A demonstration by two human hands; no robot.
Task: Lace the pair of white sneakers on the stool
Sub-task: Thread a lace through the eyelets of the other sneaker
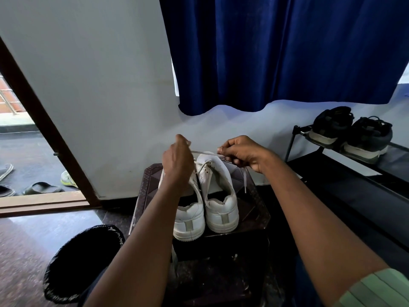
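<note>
Both hands' grips pinch one lace (pixel 204 153) taut above the right sneaker (pixel 218 191).

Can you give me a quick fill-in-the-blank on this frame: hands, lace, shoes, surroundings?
1. Both hands, left hand and right hand, pinch a white ____ stretched between them.
2. The white sneakers stand on a dark ____.
3. The curtain above is ____ in colour.
4. The black shoes sit on a ____ at right.

Missing words: lace; stool; blue; rack
</note>
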